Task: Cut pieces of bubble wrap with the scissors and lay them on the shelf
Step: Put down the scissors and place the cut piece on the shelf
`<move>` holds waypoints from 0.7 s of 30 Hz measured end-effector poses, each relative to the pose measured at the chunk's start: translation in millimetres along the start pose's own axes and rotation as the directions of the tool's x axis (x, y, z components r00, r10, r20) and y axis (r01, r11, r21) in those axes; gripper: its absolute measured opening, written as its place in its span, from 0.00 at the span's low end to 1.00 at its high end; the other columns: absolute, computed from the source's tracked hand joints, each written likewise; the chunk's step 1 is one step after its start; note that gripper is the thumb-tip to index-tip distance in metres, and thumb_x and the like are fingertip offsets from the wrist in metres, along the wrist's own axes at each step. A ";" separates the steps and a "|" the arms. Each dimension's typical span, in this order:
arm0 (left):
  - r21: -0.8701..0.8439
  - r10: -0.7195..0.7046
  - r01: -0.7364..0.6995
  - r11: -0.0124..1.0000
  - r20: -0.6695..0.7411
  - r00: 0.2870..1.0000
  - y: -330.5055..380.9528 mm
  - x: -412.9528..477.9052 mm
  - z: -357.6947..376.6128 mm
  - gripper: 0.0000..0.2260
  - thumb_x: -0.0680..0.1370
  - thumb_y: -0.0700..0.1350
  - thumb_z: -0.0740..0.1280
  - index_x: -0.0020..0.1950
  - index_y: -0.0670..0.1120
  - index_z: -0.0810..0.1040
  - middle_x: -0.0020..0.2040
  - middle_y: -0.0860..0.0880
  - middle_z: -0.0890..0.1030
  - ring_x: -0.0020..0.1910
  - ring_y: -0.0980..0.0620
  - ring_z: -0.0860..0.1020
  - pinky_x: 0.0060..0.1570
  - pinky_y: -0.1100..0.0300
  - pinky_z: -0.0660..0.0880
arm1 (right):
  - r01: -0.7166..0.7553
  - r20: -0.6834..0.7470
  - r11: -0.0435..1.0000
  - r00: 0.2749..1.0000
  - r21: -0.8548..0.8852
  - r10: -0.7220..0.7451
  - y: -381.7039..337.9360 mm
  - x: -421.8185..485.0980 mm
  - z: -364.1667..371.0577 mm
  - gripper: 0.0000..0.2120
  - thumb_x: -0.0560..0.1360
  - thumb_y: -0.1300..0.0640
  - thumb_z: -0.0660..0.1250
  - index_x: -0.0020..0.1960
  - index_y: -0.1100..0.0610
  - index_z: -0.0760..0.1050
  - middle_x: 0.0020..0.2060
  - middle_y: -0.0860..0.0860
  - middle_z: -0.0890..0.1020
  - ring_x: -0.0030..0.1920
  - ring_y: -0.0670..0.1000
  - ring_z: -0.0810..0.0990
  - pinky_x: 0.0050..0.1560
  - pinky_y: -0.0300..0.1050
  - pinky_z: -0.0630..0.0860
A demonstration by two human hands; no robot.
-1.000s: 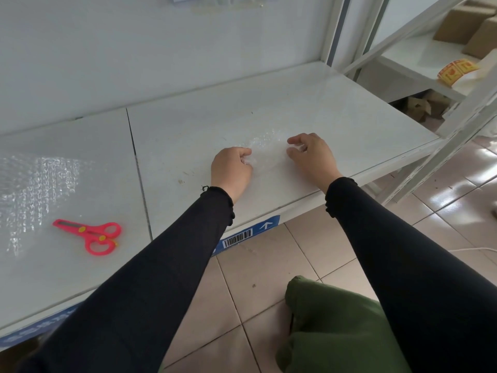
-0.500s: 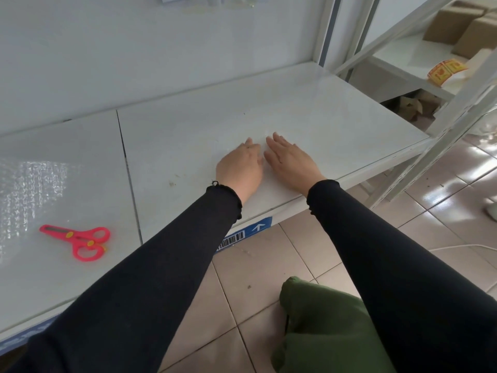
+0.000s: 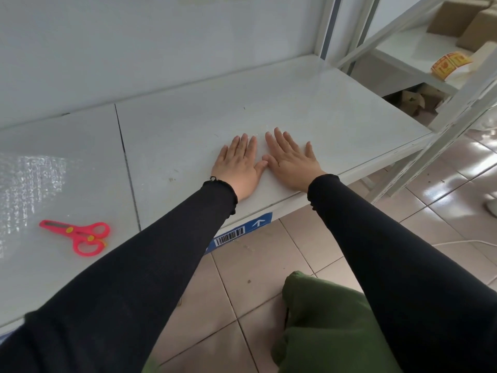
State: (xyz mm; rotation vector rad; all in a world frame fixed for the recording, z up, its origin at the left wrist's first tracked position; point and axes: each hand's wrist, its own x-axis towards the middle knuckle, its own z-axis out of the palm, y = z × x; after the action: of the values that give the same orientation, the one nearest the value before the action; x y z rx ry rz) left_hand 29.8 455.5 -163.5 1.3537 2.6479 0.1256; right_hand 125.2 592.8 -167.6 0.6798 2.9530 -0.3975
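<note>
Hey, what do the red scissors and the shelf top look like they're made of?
Scissors: glossy red plastic handles and blade covers, yellow pivot. Shelf: probably painted sheet metal, smooth white, faint sheen, thin folded front edge.

1 view only, head-worn and wide-angle. It looks forward and steeply down over the front edge of the shelf (image 3: pixel 322 103) from close above. The left hand (image 3: pixel 238 164) and right hand (image 3: pixel 291 160) sit near mid-frame, with the tiled floor (image 3: pixel 258 265) below.
</note>
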 end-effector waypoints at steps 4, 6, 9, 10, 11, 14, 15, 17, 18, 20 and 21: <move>-0.146 0.037 -0.019 0.989 0.122 0.992 -6.1 -1.0 -21.2 0.28 0.85 0.58 0.42 0.83 0.48 0.42 0.83 0.48 0.41 0.81 0.50 0.39 0.79 0.46 0.38 | -0.021 0.025 0.984 1.000 0.178 0.017 3.1 3.0 -10.1 0.27 0.85 0.42 0.44 0.82 0.45 0.44 0.82 0.45 0.44 0.81 0.48 0.40 0.76 0.64 0.35; -0.320 0.064 -0.036 0.947 0.078 0.995 -16.1 -3.8 -35.5 0.25 0.86 0.56 0.46 0.82 0.49 0.54 0.83 0.48 0.48 0.82 0.49 0.43 0.79 0.45 0.40 | -0.011 -0.091 0.875 0.994 0.485 0.062 8.4 1.3 -19.1 0.23 0.86 0.46 0.50 0.79 0.47 0.59 0.81 0.47 0.58 0.81 0.49 0.52 0.78 0.57 0.44; -0.528 -0.080 -0.013 0.849 -0.153 0.985 -37.1 -7.7 -45.8 0.19 0.85 0.50 0.58 0.74 0.46 0.71 0.78 0.45 0.66 0.79 0.47 0.60 0.76 0.54 0.56 | 0.045 -0.303 0.600 0.891 0.799 0.337 17.1 -8.5 -37.4 0.16 0.84 0.54 0.58 0.68 0.52 0.77 0.66 0.49 0.79 0.66 0.48 0.75 0.66 0.42 0.68; -0.558 -0.173 0.032 0.829 -0.201 0.964 -42.9 -7.3 -47.0 0.18 0.83 0.50 0.61 0.72 0.46 0.74 0.74 0.45 0.72 0.75 0.46 0.66 0.73 0.56 0.61 | 0.018 -0.313 0.566 0.848 0.824 0.428 20.1 -11.0 -43.0 0.15 0.83 0.55 0.59 0.66 0.53 0.78 0.61 0.48 0.81 0.62 0.48 0.77 0.62 0.42 0.71; -0.575 -0.248 0.082 0.814 -0.216 0.944 -47.3 -5.3 -47.2 0.18 0.82 0.50 0.62 0.70 0.47 0.75 0.69 0.46 0.75 0.72 0.45 0.70 0.70 0.55 0.65 | -0.026 -0.301 0.557 0.821 0.830 0.486 22.9 -11.2 -46.1 0.15 0.82 0.55 0.59 0.64 0.54 0.79 0.57 0.47 0.81 0.59 0.49 0.78 0.59 0.42 0.73; -0.554 -0.330 0.205 0.807 -0.136 0.934 -46.2 3.0 -49.5 0.23 0.79 0.57 0.63 0.69 0.45 0.73 0.65 0.45 0.76 0.68 0.44 0.69 0.66 0.50 0.70 | -0.176 -0.249 0.645 0.822 0.743 0.512 22.6 -7.9 -45.5 0.15 0.80 0.49 0.60 0.60 0.55 0.77 0.52 0.49 0.81 0.58 0.55 0.79 0.57 0.47 0.76; -0.534 -0.323 0.222 0.816 -0.101 0.941 -42.1 5.1 -51.0 0.26 0.79 0.59 0.63 0.70 0.44 0.72 0.66 0.45 0.75 0.69 0.43 0.68 0.66 0.50 0.69 | -0.221 -0.237 0.687 0.830 0.692 0.505 21.0 -6.6 -43.9 0.17 0.79 0.46 0.60 0.62 0.55 0.76 0.55 0.51 0.81 0.59 0.57 0.78 0.59 0.51 0.76; -0.480 -0.282 0.227 0.847 -0.045 0.958 -33.9 9.9 -51.4 0.32 0.77 0.62 0.66 0.73 0.41 0.68 0.69 0.43 0.72 0.70 0.42 0.68 0.67 0.50 0.68 | -0.276 -0.185 0.725 0.854 0.631 0.486 16.6 -4.2 -42.1 0.25 0.78 0.41 0.62 0.67 0.57 0.72 0.62 0.54 0.79 0.64 0.58 0.75 0.62 0.54 0.74; -0.429 -0.257 0.224 0.875 -0.020 0.966 -30.2 12.7 -50.8 0.35 0.76 0.62 0.68 0.74 0.40 0.66 0.70 0.42 0.71 0.70 0.41 0.68 0.68 0.50 0.68 | -0.289 -0.153 0.733 0.869 0.616 0.471 14.1 -2.7 -42.6 0.28 0.78 0.41 0.64 0.69 0.58 0.69 0.64 0.54 0.77 0.65 0.58 0.75 0.62 0.52 0.73; -0.334 -0.229 0.221 0.916 0.017 0.973 -24.0 19.4 -51.5 0.38 0.75 0.61 0.71 0.75 0.38 0.64 0.71 0.40 0.69 0.70 0.40 0.69 0.67 0.49 0.69 | -0.315 -0.092 0.761 0.894 0.568 0.438 8.1 1.3 -44.8 0.32 0.77 0.43 0.69 0.71 0.61 0.66 0.66 0.56 0.75 0.65 0.59 0.74 0.58 0.49 0.72; -0.321 -0.225 0.226 0.920 0.043 0.973 -21.4 22.4 -53.5 0.38 0.74 0.59 0.73 0.75 0.38 0.64 0.71 0.39 0.69 0.69 0.40 0.70 0.67 0.50 0.70 | -0.335 -0.060 0.776 0.901 0.535 0.430 5.5 3.4 -45.9 0.33 0.76 0.45 0.71 0.71 0.63 0.65 0.66 0.57 0.75 0.65 0.59 0.75 0.56 0.48 0.72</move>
State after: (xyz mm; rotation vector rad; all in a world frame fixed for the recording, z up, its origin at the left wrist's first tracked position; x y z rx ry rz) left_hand -10.0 461.1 -116.6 0.9377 2.6072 0.5019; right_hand 123.5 611.4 -125.2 1.4170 2.7462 -1.1574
